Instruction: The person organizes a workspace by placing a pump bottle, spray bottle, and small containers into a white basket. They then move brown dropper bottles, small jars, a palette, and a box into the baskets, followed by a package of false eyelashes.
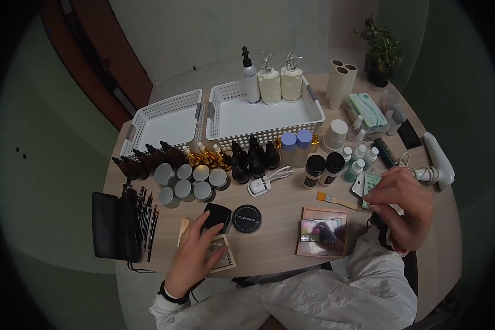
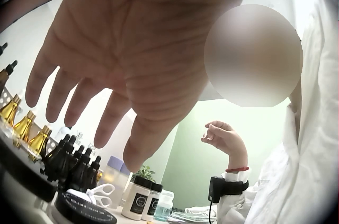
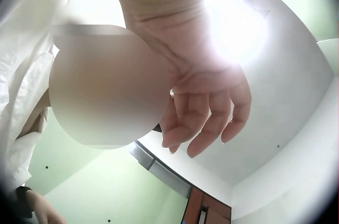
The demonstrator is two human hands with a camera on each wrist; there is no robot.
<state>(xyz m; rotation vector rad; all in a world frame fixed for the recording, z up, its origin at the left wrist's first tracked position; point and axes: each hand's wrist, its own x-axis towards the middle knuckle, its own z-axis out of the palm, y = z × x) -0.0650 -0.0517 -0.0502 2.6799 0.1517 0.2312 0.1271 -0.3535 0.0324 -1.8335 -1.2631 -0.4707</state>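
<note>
My left hand [image 1: 190,257] hovers fingers spread over a pale-framed makeup palette [image 1: 227,262], partly covering it. Its fingertips overlap a black square case [image 1: 219,212] in the head view. Beside that lies a round black compact [image 1: 247,219]. In the left wrist view the palm [image 2: 127,44] is bare, with nothing in it. My right hand [image 1: 406,204] is raised over the table's right side, fingers loosely bent and nothing visible between them, as the right wrist view also shows. Below and left of it are a wooden-handled brush [image 1: 338,201] and a pink palette [image 1: 307,248] bearing a small multicolour palette [image 1: 320,229].
Makeup brushes [image 1: 148,217] and a black pouch [image 1: 104,228] lie at left. Grey-lidded jars [image 1: 184,189], dropper bottles [image 1: 256,157] and an eyelash curler [image 1: 259,187] fill the middle. White baskets [image 1: 168,99] stand behind; a hair dryer [image 1: 440,159] lies at right.
</note>
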